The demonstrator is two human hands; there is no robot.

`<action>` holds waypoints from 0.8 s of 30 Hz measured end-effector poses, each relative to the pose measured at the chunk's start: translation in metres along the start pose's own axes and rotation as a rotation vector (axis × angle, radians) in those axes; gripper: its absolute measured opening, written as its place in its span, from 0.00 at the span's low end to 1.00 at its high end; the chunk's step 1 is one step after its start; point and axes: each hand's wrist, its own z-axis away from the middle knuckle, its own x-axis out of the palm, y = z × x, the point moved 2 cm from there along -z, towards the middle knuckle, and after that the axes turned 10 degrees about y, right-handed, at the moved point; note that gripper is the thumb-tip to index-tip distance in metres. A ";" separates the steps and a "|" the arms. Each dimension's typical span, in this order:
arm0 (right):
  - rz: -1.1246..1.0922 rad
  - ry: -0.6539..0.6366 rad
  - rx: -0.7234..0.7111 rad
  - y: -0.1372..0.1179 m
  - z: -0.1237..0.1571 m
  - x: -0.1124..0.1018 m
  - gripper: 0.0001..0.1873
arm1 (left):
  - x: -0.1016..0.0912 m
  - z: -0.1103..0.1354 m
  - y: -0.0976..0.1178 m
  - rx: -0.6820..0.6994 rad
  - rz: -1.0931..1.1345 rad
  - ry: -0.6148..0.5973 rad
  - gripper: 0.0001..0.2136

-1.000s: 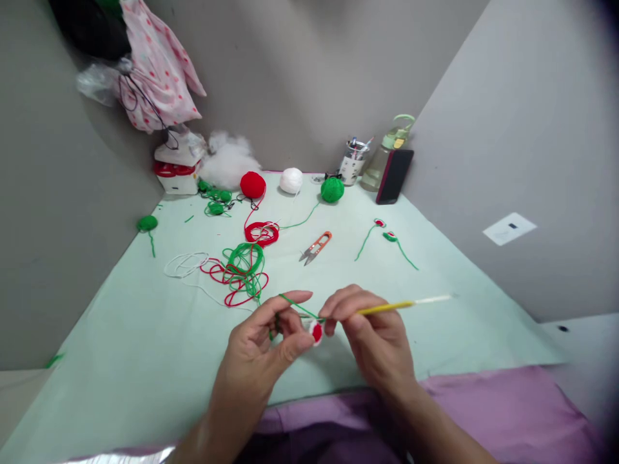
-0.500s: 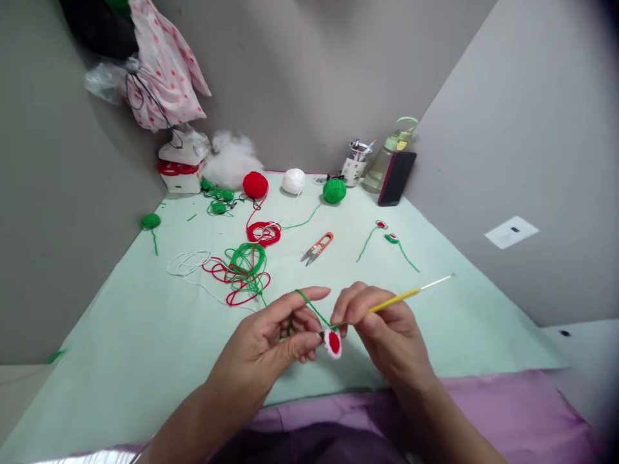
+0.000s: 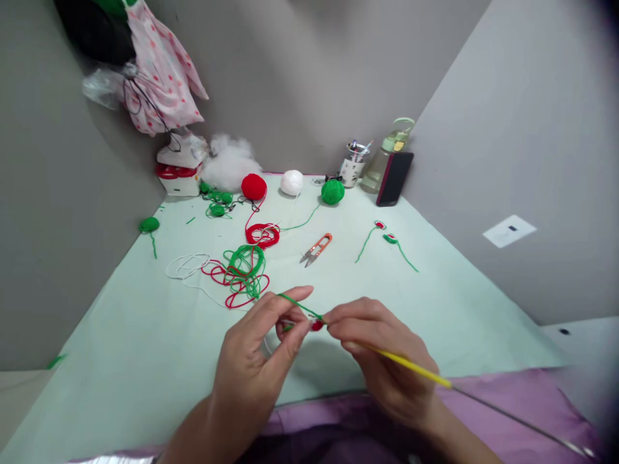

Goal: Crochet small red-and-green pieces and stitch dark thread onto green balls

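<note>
A small red and white crochet piece [image 3: 316, 325] sits between my two hands above the table, mostly covered by fingers. My left hand [image 3: 271, 341] pinches its left side between thumb and fingers. Green yarn [image 3: 300, 304] runs from over the left index finger to the piece. Wrapped around a yellow-handled crochet hook [image 3: 416, 367] is my right hand [image 3: 380, 345], its fingertips close against the right side of the piece. The hook's long metal shaft points down to the right; its working tip is hidden at the fingers.
Loops of green yarn [image 3: 246, 261] and a red coil [image 3: 262, 236] lie ahead. Orange thread snips [image 3: 316, 250] rest mid-table. Behind are a red yarn ball [image 3: 254, 187], a white one [image 3: 291, 183] and a green one [image 3: 333, 192]. Two small crocheted pieces [image 3: 391, 238] lie right; a phone [image 3: 395, 179] leans behind.
The hook has swung, its far end going from upper right to lower right. My hands have shifted slightly left, and the crochet piece has turned and is more covered by fingers.
</note>
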 end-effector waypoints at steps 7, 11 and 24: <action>0.148 0.060 -0.054 0.000 0.010 0.011 0.16 | 0.007 0.006 -0.001 -0.168 0.146 0.096 0.13; 0.275 0.088 -0.185 0.006 0.021 0.017 0.26 | 0.016 0.011 -0.007 -0.618 0.553 -0.014 0.18; -0.387 0.175 0.355 0.007 -0.001 0.007 0.10 | 0.013 0.012 -0.010 -0.773 0.704 -0.134 0.17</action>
